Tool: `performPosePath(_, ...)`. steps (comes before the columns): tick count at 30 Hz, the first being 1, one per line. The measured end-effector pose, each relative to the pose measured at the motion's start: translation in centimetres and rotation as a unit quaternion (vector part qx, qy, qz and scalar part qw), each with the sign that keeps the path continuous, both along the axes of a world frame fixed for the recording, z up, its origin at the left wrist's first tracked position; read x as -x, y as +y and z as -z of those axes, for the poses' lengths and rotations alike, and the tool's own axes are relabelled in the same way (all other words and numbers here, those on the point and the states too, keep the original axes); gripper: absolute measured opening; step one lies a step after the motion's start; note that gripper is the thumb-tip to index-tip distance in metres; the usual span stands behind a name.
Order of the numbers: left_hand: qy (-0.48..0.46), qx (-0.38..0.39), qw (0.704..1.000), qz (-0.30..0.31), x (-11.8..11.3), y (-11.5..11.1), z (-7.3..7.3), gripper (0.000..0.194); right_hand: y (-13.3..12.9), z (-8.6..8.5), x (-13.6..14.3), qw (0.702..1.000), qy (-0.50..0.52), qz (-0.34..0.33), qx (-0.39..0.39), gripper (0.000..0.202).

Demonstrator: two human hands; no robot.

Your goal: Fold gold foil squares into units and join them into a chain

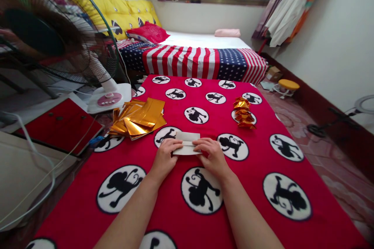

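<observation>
A pale sheet of paper (187,149) lies on the red cloth in front of me, with a crease running across it. My left hand (167,155) grips its left edge, fingers on top and thumb tucked toward the near side. At the right edge my right hand (212,155) pinches the same sheet in much the same way. Beyond my left hand sits a loose pile of gold foil paper sheets (142,116), fanned out over one another. Folded gold paper pieces (244,113) stand in a short row farther off to the right.
The red cloth (233,210) with monkey prints covers the table. On the left are a standing fan (109,95) and a red panel (62,122). A bed (187,60) stands behind the table, and a yellow stool (288,84) on the floor at right.
</observation>
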State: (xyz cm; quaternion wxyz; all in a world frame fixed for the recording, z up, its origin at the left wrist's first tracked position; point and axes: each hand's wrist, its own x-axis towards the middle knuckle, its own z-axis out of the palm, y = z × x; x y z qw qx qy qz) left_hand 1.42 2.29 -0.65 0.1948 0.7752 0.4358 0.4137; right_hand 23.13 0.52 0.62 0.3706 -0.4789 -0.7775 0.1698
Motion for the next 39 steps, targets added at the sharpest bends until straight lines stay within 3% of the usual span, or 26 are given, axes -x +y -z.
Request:
performPosePath(5, -0.031, 0.031, 0.999, -0.004, 0.4, -0.1, -0.7, 0.011, 0.0, 0.0, 0.0, 1.000, 0.026, 0.014, 0.010, 0.009)
performPosePath(10, -0.015, 0.052, 0.998, -0.025, 0.3, 0.2, -1.0, 0.017, -0.3, -0.4, 0.9, 0.997, 0.037, 0.058, 0.028, 0.017)
performPosePath(20, 0.049, 0.070, 0.990, -0.112, -0.5, 1.0, -0.9, 0.007, 0.0, 0.2, 2.2, 0.976, 0.040, 0.208, 0.058, 0.015)
performPosePath(39, 0.095, 0.051, 0.984, -0.141, -0.7, 0.9, -1.0, 0.007, 0.9, -0.3, 2.3, 0.962, -0.047, 0.251, 0.095, 0.013)
